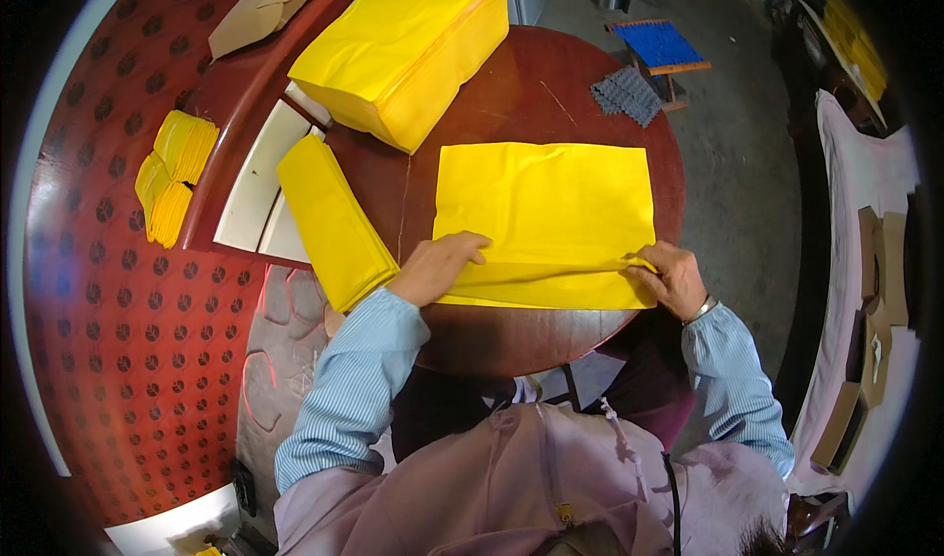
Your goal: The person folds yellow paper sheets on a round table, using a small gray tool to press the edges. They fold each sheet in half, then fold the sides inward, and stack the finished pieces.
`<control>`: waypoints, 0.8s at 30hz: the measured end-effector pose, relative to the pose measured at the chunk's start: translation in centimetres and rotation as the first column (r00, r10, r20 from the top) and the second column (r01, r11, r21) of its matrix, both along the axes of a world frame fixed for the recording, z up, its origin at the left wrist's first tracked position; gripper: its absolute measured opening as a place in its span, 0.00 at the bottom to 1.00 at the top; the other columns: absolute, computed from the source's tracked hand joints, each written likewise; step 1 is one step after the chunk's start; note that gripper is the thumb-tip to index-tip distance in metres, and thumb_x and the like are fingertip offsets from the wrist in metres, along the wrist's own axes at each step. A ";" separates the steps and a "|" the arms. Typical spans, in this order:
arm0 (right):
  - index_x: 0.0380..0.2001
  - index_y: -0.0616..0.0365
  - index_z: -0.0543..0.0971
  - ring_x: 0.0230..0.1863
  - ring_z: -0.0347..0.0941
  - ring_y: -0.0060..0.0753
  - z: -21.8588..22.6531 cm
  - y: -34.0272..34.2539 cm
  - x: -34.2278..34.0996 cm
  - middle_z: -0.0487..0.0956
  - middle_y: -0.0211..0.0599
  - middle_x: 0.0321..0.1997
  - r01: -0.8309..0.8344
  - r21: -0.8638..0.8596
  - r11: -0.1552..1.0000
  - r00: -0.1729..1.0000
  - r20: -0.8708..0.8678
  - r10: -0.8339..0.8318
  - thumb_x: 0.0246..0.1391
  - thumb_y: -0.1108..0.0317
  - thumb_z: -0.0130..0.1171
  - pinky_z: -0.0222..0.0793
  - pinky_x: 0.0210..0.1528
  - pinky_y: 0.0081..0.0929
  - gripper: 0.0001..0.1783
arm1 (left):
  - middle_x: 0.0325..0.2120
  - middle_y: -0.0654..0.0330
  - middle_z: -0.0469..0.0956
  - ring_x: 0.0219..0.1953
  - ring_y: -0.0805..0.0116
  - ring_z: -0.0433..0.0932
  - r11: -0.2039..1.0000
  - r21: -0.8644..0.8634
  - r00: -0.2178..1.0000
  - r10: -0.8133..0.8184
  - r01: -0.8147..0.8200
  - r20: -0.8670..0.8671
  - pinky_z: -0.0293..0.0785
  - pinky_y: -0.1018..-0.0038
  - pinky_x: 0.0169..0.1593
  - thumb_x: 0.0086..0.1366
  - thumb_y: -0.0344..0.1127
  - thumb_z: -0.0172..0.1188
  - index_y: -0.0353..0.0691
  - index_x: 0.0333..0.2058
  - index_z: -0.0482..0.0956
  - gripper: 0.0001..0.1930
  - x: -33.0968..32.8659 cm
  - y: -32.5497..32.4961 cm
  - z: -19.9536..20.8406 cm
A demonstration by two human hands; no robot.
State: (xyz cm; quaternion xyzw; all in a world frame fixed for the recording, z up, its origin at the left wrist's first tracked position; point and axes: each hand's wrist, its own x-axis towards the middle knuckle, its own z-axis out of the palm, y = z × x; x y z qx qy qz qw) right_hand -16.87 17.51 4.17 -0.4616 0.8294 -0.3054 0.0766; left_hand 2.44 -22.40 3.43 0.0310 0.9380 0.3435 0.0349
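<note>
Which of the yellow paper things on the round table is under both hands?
The single flat yellow sheet, spread at the table's near side. The left hand and right hand fold its near edge; the tall stack and slim pile lie untouched.

The sheet (pixel 546 212) spread on the table (pixel 511 104) is plain bright yellow, and so are the thick stack (pixel 403 50) at the table's far edge and the folded bundle (pixel 332 222) at its left edge. The table is dark reddish brown with a polished sheen. The sleeves (pixel 354 379) are pale blue with fine white stripes; the vest (pixel 521 487) is dusty pink. The mat (pixel 128 291) left of the table is red with rows of dark dots. The small stool (pixel 659 45) beyond the table has a blue woven top, and the cloth (pixel 626 94) beside it is grey with a zigzag pattern.
</note>
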 end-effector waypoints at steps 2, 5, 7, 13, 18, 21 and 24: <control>0.43 0.61 0.86 0.32 0.85 0.38 0.3 -0.4 -0.9 0.87 0.44 0.35 0.057 0.039 0.998 0.986 0.157 -0.063 0.63 0.64 0.67 0.81 0.37 0.34 0.12 | 0.46 0.56 0.83 0.50 0.56 0.80 0.953 0.126 0.955 0.258 -0.276 0.146 0.75 0.67 0.58 0.83 0.45 0.41 0.45 0.61 0.74 0.19 0.8 -1.4 -0.6; 0.41 0.63 0.86 0.29 0.85 0.35 0.4 -1.2 -2.1 0.86 0.45 0.32 0.139 0.067 0.988 0.929 0.338 -0.153 0.65 0.62 0.66 0.80 0.34 0.31 0.13 | 0.46 0.56 0.81 0.48 0.62 0.78 0.833 0.322 0.893 0.425 -0.450 0.149 0.73 0.70 0.57 0.85 0.53 0.36 0.41 0.61 0.73 0.25 1.6 -2.4 -1.9; 0.40 0.63 0.86 0.28 0.84 0.34 0.3 -1.7 -2.4 0.85 0.45 0.30 0.187 0.070 0.980 0.896 0.398 -0.199 0.65 0.61 0.66 0.80 0.34 0.31 0.13 | 0.48 0.54 0.79 0.47 0.67 0.77 0.747 0.337 0.816 0.559 -0.573 0.148 0.71 0.73 0.56 0.84 0.60 0.32 0.36 0.58 0.73 0.32 1.5 -2.2 -2.7; 0.39 0.63 0.85 0.28 0.82 0.32 -0.2 -2.2 -3.3 0.83 0.44 0.28 0.225 0.126 0.966 0.883 0.393 -0.257 0.64 0.61 0.67 0.76 0.34 0.31 0.14 | 0.46 0.52 0.82 0.44 0.66 0.81 0.641 0.455 0.770 0.611 -0.618 0.185 0.78 0.71 0.50 0.74 0.40 0.63 0.34 0.54 0.70 0.19 1.4 0.0 -1.9; 0.39 0.63 0.84 0.29 0.80 0.32 -0.5 -2.4 -3.4 0.82 0.44 0.28 0.278 0.093 0.956 0.873 0.390 -0.292 0.63 0.61 0.68 0.74 0.35 0.32 0.14 | 0.39 0.56 0.83 0.36 0.75 0.80 0.570 0.569 0.752 0.645 -0.592 0.136 0.78 0.77 0.41 0.64 0.24 0.73 0.32 0.55 0.67 0.26 0.6 0.4 -2.0; 0.41 0.63 0.85 0.29 0.81 0.32 -1.0 -2.7 -2.4 0.84 0.44 0.29 0.377 0.014 0.926 0.855 0.380 -0.354 0.62 0.61 0.69 0.75 0.35 0.32 0.14 | 0.35 0.58 0.83 0.34 0.75 0.79 0.612 0.383 0.685 0.723 -0.692 0.084 0.77 0.77 0.39 0.64 0.26 0.73 0.31 0.55 0.68 0.26 0.0 0.3 -2.9; 0.45 0.62 0.85 0.30 0.82 0.33 -1.8 -2.8 -0.8 0.85 0.44 0.31 0.508 -0.075 0.858 0.824 0.333 -0.458 0.61 0.63 0.71 0.78 0.37 0.32 0.15 | 0.31 0.57 0.84 0.32 0.71 0.80 0.628 0.242 0.649 0.761 -0.740 0.010 0.77 0.75 0.38 0.62 0.28 0.75 0.31 0.56 0.69 0.28 -0.3 0.6 -3.2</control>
